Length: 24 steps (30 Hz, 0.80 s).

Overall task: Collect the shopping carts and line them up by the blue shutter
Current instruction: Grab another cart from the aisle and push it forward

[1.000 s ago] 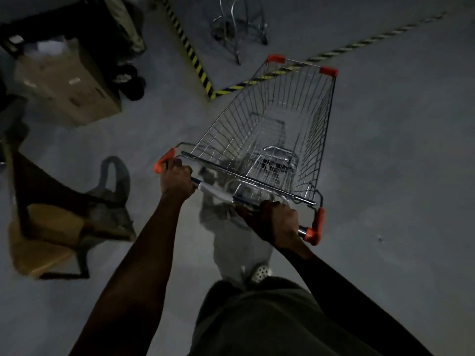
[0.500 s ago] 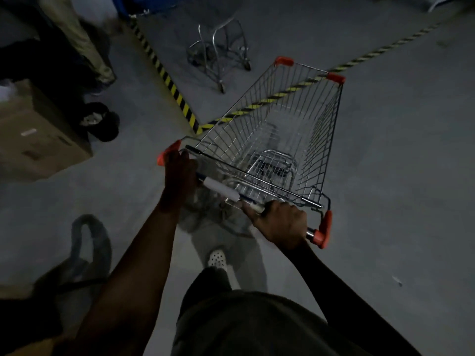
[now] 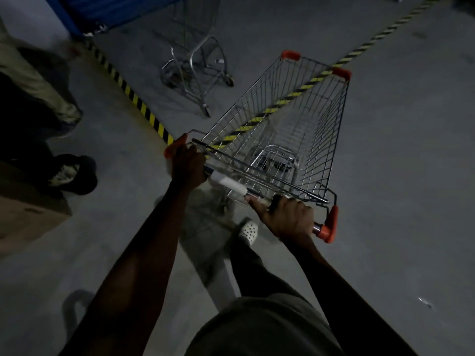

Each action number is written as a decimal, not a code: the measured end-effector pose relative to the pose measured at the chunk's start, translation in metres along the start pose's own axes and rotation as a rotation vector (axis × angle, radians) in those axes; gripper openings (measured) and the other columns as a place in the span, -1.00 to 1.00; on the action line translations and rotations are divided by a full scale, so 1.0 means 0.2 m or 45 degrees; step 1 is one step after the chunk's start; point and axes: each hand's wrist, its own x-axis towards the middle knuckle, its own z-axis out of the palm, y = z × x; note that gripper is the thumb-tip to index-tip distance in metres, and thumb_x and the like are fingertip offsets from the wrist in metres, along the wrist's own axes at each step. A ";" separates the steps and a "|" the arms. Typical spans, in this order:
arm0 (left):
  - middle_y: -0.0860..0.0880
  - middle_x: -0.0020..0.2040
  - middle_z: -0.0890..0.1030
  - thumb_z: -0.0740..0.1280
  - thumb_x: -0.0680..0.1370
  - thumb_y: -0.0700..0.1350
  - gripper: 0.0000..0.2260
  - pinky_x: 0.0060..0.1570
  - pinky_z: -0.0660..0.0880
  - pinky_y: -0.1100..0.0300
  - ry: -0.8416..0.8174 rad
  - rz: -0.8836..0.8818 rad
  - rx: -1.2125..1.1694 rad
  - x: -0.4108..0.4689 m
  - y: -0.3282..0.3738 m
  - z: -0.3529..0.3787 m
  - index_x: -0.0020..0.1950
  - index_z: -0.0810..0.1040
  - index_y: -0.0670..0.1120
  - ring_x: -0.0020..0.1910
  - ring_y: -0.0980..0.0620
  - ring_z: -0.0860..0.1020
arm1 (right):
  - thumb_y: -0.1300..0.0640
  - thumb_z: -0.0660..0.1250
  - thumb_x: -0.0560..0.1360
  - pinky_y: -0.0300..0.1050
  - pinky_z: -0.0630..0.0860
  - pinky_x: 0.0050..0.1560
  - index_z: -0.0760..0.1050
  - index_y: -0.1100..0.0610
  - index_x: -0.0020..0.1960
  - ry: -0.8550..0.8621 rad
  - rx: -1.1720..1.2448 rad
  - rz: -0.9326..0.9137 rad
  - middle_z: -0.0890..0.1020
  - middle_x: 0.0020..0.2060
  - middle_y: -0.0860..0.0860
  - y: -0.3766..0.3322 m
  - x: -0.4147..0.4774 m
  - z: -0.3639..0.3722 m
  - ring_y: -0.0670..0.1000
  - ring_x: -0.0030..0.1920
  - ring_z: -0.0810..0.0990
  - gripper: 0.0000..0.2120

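Open floor [image 3: 401, 181] lies right of the cart [image 3: 280, 160]; striped tape [image 3: 133, 97] edges the left and crosses beneath the basket. A second cart [image 3: 198, 62] stands ahead by the shutter [image 3: 115, 7]. The left hand [image 3: 189, 167] and right hand [image 3: 288, 219] grip the handle [image 3: 232, 185] near its ends, with the basket stretching forward.

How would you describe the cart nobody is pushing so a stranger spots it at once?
Find the blue shutter at the top left, then the striped floor tape running from its foot. Beyond that tape stands the parked cart. Unlike the pushed cart, nobody holds it and it sits closest to the shutter.
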 end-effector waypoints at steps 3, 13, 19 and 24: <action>-0.20 -0.17 0.64 0.37 0.35 0.02 -0.80 0.42 0.31 -0.19 -0.005 0.006 -0.031 0.35 -0.20 0.06 -0.25 0.66 -0.10 0.08 -0.28 0.62 | -0.63 -0.03 0.47 -0.12 0.32 -0.30 0.56 0.06 -0.20 -0.015 0.005 -0.003 0.63 -0.41 0.10 -0.11 0.30 0.01 0.15 -0.35 0.67 -0.20; -0.21 -0.25 0.60 0.41 0.30 0.06 -0.75 0.21 0.51 -0.24 -0.086 0.156 -0.104 1.32 -0.64 0.19 -0.32 0.61 -0.15 -0.10 -0.28 0.62 | -0.63 -0.11 0.47 -0.12 0.36 -0.27 0.50 0.01 -0.07 -0.059 0.087 0.015 0.64 -0.28 0.04 -0.33 1.27 0.02 0.12 -0.28 0.66 -0.23; -0.16 -0.11 0.62 0.39 0.32 0.01 -0.81 0.32 0.39 -0.25 0.062 0.193 -0.138 1.88 -0.82 0.27 -0.21 0.63 -0.10 0.04 -0.26 0.59 | -0.58 0.05 0.49 -0.22 0.31 -0.42 0.52 0.05 -0.18 0.144 0.027 0.055 0.53 -0.53 0.03 -0.41 1.83 0.11 0.07 -0.56 0.52 -0.29; -0.07 -0.09 0.64 0.45 0.30 0.09 -0.77 0.41 0.27 -0.18 -0.050 0.109 -0.084 2.41 -0.90 0.29 -0.17 0.69 -0.02 0.12 -0.23 0.57 | -0.55 -0.08 0.55 -0.18 0.35 -0.44 0.48 0.06 -0.19 0.288 0.085 0.058 0.53 -0.49 0.01 -0.44 2.32 0.14 0.08 -0.57 0.51 -0.27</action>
